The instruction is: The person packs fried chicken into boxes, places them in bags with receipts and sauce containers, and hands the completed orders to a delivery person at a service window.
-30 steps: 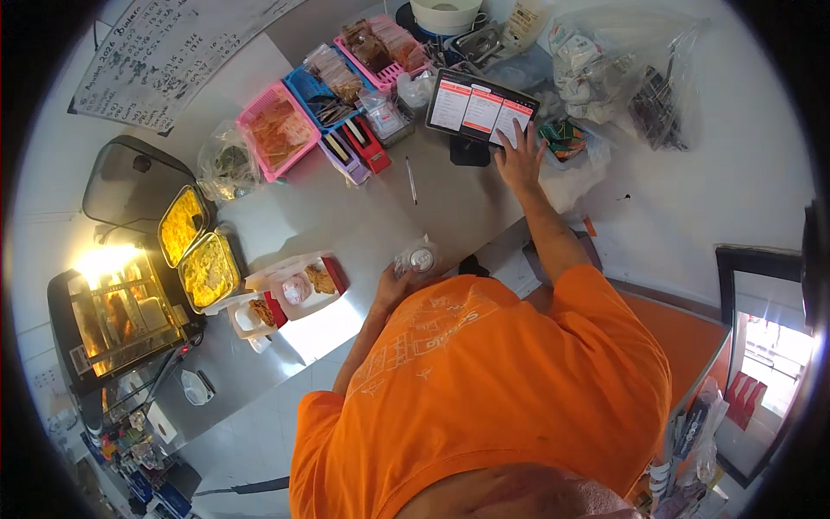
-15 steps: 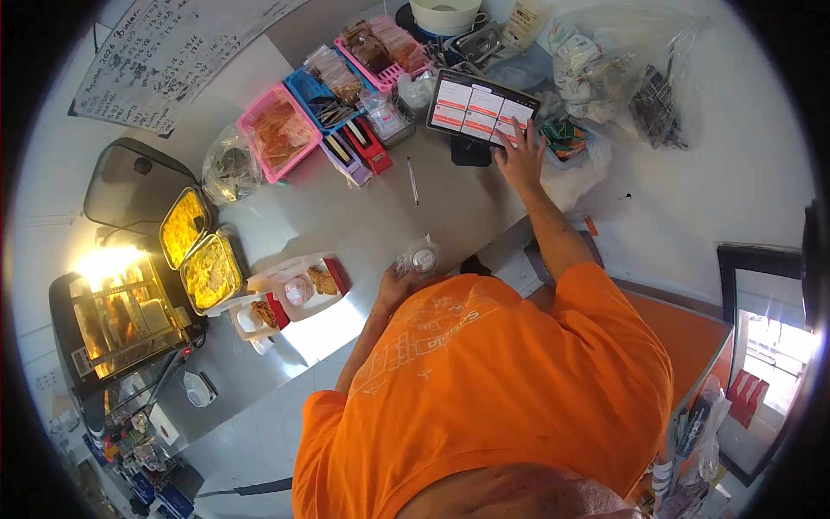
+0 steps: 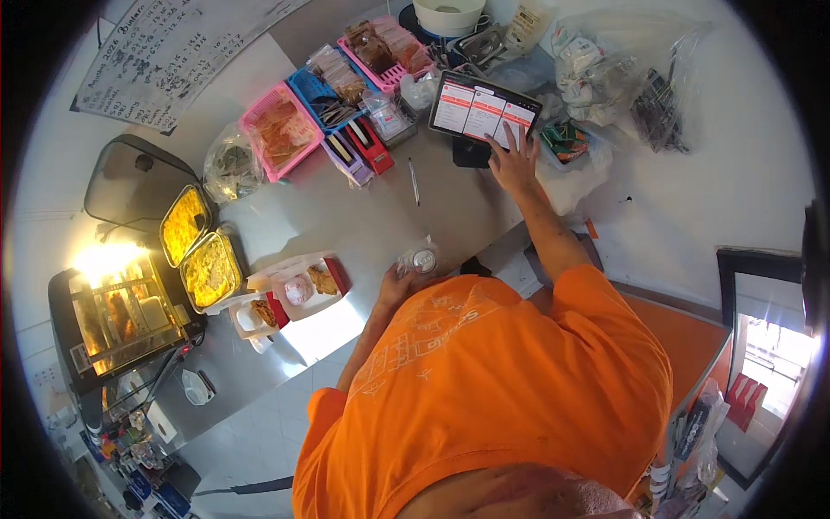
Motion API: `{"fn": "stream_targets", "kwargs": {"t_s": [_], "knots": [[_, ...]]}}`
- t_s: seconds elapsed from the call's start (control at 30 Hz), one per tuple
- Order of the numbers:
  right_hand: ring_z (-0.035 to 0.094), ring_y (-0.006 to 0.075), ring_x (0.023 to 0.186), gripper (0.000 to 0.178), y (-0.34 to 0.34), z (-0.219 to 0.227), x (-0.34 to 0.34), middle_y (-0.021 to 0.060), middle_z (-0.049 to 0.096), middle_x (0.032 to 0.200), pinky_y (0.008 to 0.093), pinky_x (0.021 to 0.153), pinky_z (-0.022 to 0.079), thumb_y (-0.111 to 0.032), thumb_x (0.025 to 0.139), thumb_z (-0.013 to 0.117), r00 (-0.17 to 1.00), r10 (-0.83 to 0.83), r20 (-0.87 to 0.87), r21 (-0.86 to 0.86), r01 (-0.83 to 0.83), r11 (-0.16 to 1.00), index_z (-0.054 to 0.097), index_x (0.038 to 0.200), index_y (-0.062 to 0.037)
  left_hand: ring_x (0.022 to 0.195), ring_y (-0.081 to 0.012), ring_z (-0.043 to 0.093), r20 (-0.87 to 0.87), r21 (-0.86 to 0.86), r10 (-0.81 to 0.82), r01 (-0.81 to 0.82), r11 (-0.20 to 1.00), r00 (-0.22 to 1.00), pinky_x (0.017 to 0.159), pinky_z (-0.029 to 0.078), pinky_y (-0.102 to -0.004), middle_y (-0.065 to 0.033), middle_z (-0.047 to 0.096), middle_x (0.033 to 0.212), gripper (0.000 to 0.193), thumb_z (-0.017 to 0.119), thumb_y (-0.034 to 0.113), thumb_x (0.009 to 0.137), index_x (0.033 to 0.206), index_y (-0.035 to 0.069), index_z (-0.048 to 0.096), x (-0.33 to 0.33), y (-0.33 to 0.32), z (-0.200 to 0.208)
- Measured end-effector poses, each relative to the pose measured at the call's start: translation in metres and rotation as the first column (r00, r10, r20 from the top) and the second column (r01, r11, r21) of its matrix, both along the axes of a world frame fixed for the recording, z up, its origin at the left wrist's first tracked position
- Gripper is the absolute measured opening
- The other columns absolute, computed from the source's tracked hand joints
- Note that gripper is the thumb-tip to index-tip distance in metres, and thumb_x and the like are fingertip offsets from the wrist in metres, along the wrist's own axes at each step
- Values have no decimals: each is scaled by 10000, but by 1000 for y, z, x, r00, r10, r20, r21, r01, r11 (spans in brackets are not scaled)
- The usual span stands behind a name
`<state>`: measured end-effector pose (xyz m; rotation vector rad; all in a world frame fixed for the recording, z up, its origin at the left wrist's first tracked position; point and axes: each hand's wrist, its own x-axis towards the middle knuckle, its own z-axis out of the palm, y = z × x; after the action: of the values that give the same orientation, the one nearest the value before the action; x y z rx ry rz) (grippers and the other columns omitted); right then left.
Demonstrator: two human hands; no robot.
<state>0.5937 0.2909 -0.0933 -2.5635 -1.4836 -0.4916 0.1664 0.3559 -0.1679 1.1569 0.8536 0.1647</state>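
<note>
My right hand point(image 3: 517, 167) reaches up to a tablet point(image 3: 486, 110) on a dark stand, fingers spread, the fingertips at the lower part of its lit screen. Red-and-white panels stand in a row on that screen. Close to my body, my left hand point(image 3: 397, 284) is closed on a can point(image 3: 424, 260) wrapped in clear plastic; part of its fingers is hidden. Left of it on the steel counter are open boxes of food: one point(image 3: 309, 291) has a wrapped pinkish-white ball and a fried piece, the other point(image 3: 256, 317) a fried piece and something white.
A pen point(image 3: 414, 182) lies on the counter point(image 3: 363, 208). Behind it are tape dispensers point(image 3: 369, 147), a pink basket point(image 3: 278, 131) and a blue basket point(image 3: 325, 100) of packets. Two trays of yellow food point(image 3: 210, 272) stand by a lit warming cabinet point(image 3: 126, 316). Plastic bags point(image 3: 596, 78) crowd the back right.
The tablet's screen has gone from two rows of panels to one row of taller ones. My right hand has shifted slightly left and down. My left hand stays at the can.
</note>
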Motion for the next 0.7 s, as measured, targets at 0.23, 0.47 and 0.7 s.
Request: {"fn": "stream_targets", "kwargs": {"t_s": [0.23, 0.47, 0.7], "knots": [[186, 350, 1544, 567, 14, 7, 12, 36, 320, 1637, 723, 1145, 191, -341, 851, 670, 992, -124, 35, 92, 120, 988, 579, 1411, -347, 1082, -243, 658, -87, 66, -28, 34, 997, 996, 931, 525, -356, -196, 684, 1208, 600, 777, 295, 891, 1277, -110, 559, 2, 0, 27], [145, 356, 1551, 572, 16, 9, 3, 50, 276, 1653, 730, 1143, 175, -357, 889, 648, 999, 26, 22, -19, -26, 999, 531, 1449, -378, 1097, -239, 651, -13, -56, -11, 10, 998, 1000, 937, 524, -361, -186, 672, 1236, 606, 776, 282, 892, 1305, -96, 546, 1, 1, 20], [158, 344, 1554, 568, 14, -1, 1, 30, 305, 1646, 720, 1154, 188, -351, 876, 655, 1000, 25, -5, -27, -25, 999, 550, 1432, -399, 1051, -233, 661, 69, -126, 88, -79, 989, 994, 883, 543, -353, -177, 698, 1140, 586, 821, 245, 849, 1260, -81, 563, 6, -5, 28]]}}
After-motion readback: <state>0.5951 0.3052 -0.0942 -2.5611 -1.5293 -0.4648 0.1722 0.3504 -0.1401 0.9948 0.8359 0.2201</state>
